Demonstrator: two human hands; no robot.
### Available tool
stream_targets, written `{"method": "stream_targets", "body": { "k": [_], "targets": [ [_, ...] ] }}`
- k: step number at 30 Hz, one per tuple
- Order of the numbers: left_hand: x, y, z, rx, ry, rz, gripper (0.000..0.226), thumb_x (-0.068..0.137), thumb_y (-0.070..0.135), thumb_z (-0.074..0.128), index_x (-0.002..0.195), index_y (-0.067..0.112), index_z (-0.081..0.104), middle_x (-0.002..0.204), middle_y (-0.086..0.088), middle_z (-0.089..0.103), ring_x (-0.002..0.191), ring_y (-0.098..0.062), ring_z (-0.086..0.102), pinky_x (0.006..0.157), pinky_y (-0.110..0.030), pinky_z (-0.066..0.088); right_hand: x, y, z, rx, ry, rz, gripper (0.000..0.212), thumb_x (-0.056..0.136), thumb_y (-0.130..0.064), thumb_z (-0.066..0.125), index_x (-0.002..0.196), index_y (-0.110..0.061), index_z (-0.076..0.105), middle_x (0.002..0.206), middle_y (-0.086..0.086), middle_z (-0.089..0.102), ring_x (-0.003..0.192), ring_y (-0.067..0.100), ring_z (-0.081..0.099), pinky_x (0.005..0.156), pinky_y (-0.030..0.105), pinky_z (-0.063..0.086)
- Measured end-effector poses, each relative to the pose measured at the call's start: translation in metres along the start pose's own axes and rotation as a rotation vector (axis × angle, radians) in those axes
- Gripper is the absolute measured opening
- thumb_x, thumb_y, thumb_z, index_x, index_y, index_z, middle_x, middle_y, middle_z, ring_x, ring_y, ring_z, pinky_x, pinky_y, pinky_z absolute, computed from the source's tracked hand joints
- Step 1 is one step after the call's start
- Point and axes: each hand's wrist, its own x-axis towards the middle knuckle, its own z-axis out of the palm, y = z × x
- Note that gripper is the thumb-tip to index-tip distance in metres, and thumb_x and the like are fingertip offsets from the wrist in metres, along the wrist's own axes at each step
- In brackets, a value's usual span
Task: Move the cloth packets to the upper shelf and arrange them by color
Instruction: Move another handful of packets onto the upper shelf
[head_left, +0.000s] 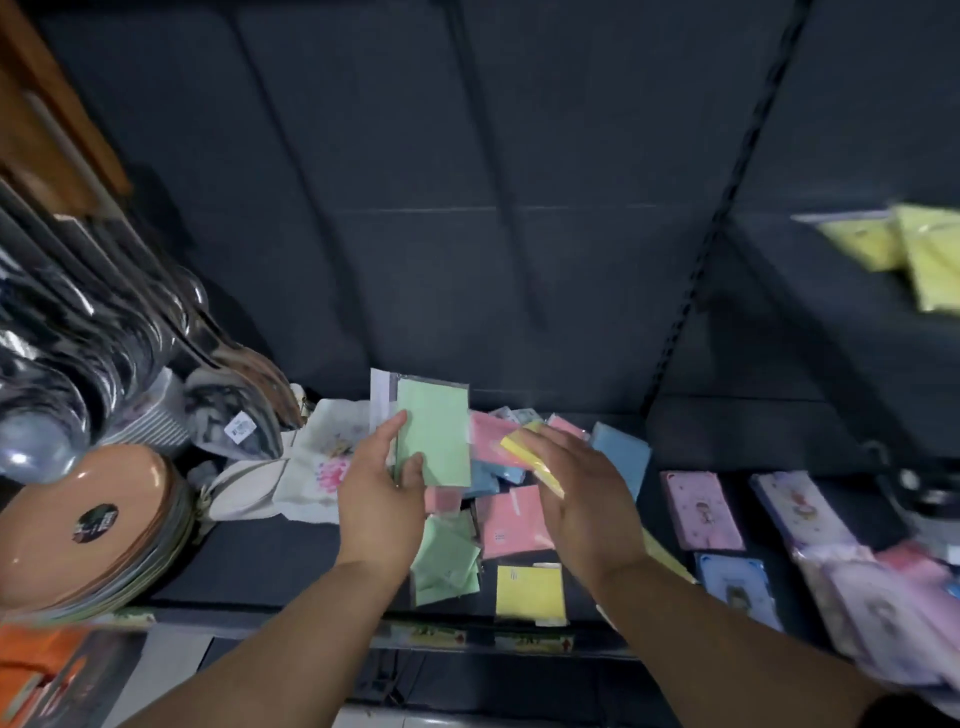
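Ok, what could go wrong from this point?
The left hand only pinches the flat green cloth packet by one side, so it could slip. The right hand holds a flat yellow cloth packet over the loose mixed-colour pile; a drop could lose it among them.

Blurred yellow packets (930, 260) run off right edge

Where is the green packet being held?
In the head view, the green packet is left of centre, held in the left hand, beside the pink packets.
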Motion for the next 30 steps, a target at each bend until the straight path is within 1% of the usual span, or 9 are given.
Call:
{"method": "stream_targets", "body": {
  "k": [3,5,9,13,16,19,24,27,30],
  "targets": [
    [-0.001,0.028,-0.001,-0.096,-0.027,0.047,0.043,0.095,0.012,0.053,0.134,0.031,0.051,0.118,0.032,0.055,0.064,0.023,0.051,0.066,-0.002,0.039,0.007,-0.020,-0.026,-0.036,0.069,0.031,0.064,0.079,0.012,0.054,0.127,-0.030,0.061,0.137,-0.006,0.056,0.129,0.013,0.046,0.107,0.031,0.038],
    [-0.002,0.048,0.000,-0.140,-0.050,0.102,0.042,0.095,0.013,0.054,0.131,0.034,0.052,0.103,0.040,0.057,0.080,0.020,0.056,0.073,-0.001,0.041,0.008,-0.029,-0.042,-0.069,0.064,0.074,0.060,0.088,0.003,0.049,0.134,-0.035,0.055,0.147,-0.011,0.045,0.137,0.012,0.037,0.109,0.031,0.036],
    [-0.009,0.096,0.000,-0.211,-0.118,0.183,0.040,0.094,0.018,0.056,0.126,0.042,0.052,0.126,0.024,0.049,0.123,-0.023,0.053,0.103,-0.037,0.044,0.008,-0.049,-0.079,-0.082,0.202,0.097,0.065,0.084,0.003,0.051,0.129,-0.043,0.051,0.144,-0.014,0.047,0.133,0.011,0.041,0.100,0.030,0.043],
    [-0.019,0.136,0.002,-0.312,-0.123,0.268,0.040,0.094,0.016,0.056,0.121,0.045,0.052,0.127,0.014,0.057,0.088,0.005,0.064,0.074,-0.012,0.051,0.015,-0.063,-0.118,-0.158,0.237,0.101,0.068,0.084,0.006,0.048,0.138,-0.035,0.050,0.149,-0.013,0.042,0.139,0.013,0.033,0.109,0.033,0.038],
    [-0.033,0.163,0.011,-0.344,-0.155,0.289,0.041,0.094,0.016,0.055,0.123,0.044,0.052,0.129,0.014,0.057,0.114,-0.018,0.060,0.100,-0.038,0.048,0.012,-0.068,-0.152,-0.189,0.288,0.075,0.066,0.084,0.008,0.047,0.137,-0.031,0.053,0.149,-0.010,0.043,0.141,0.016,0.031,0.113,0.028,0.027],
    [-0.052,0.192,0.028,-0.373,-0.171,0.337,0.042,0.094,0.014,0.055,0.125,0.041,0.052,0.128,0.016,0.055,0.108,-0.015,0.063,0.098,-0.039,0.049,0.002,-0.065,-0.194,-0.210,0.334,0.056,0.065,0.081,0.011,0.050,0.133,-0.026,0.058,0.145,-0.005,0.049,0.138,0.020,0.036,0.113,0.027,0.023],
    [-0.098,0.244,0.080,-0.422,-0.239,0.385,0.041,0.092,0.011,0.056,0.123,0.038,0.055,0.119,0.018,0.058,0.097,-0.003,0.065,0.088,-0.024,0.052,-0.033,-0.031,-0.276,-0.198,0.468,0.056,0.059,0.075,0.016,0.055,0.121,-0.019,0.069,0.132,0.002,0.061,0.127,0.024,0.051,0.113,0.035,0.034],
    [-0.130,0.276,0.121,-0.407,-0.266,0.408,0.039,0.092,0.009,0.057,0.123,0.033,0.057,0.115,0.021,0.055,0.077,0.019,0.059,0.062,-0.001,0.044,-0.065,0.000,-0.329,-0.201,0.545,0.071,0.049,0.078,0.013,0.061,0.115,-0.017,0.072,0.126,0.003,0.065,0.122,0.026,0.056,0.109,0.039,0.039],
    [-0.158,0.305,0.163,-0.400,-0.321,0.391,0.040,0.091,0.009,0.057,0.122,0.033,0.057,0.119,0.016,0.056,0.093,-0.008,0.067,0.075,-0.020,0.055,-0.098,0.035,-0.382,-0.220,0.575,0.106,0.047,0.077,0.014,0.061,0.111,-0.016,0.074,0.122,0.004,0.067,0.119,0.026,0.059,0.108,0.040,0.041]
  ]
}}
